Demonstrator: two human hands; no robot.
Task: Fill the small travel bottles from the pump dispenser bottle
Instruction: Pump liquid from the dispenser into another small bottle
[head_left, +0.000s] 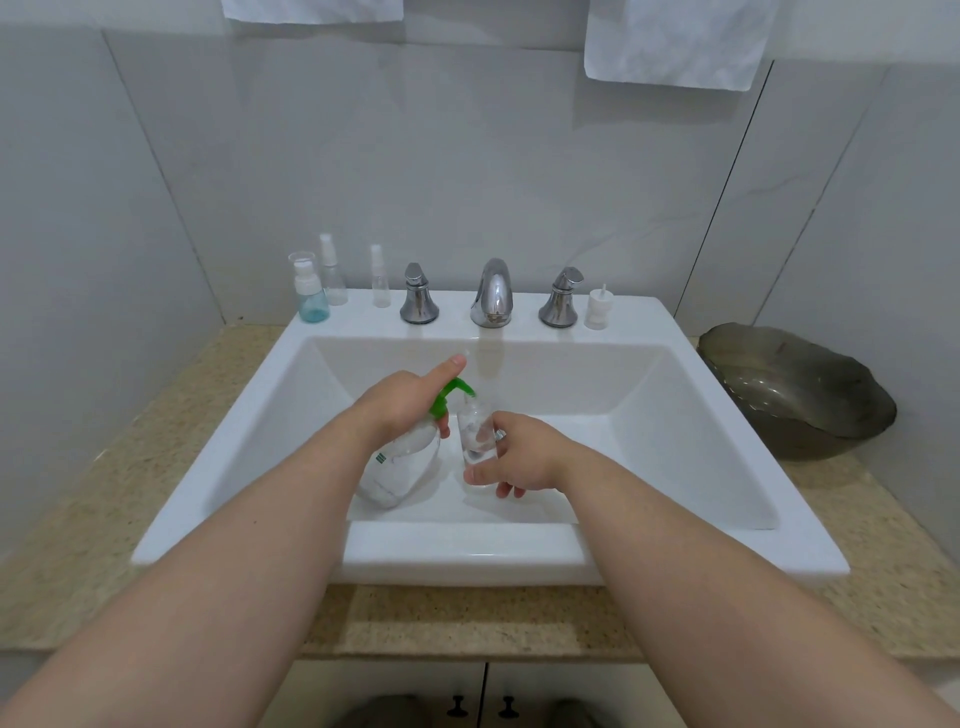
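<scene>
Over the white sink (208, 467) basin, grips the pump dispenser bottle (402, 462) round its neck with the left hand (400, 400), index finger stretched straight out above the green pump head (449, 397), other fingers curled. Tilts that bottle, base low and to the left, nozzle toward the right. Pinches a small clear travel bottle (475, 436) between thumb and fingers of the right hand (519, 457), upright, just beside the dispenser, mouth right under the green nozzle. Cannot tell whether either bottle touches the basin floor. On the back ledge, left of the faucet (492, 296): 3 more travel bottles, all upright, namely 1 blue-filled bottle (311, 296), 1 clear sprayer (332, 275) and 1 slim clear bottle (380, 286). Beyond the right chrome handle (559, 300): 1 loose white cap (597, 309). On the speckled counter at the right, 1 dark metal bowl (795, 389).
</scene>
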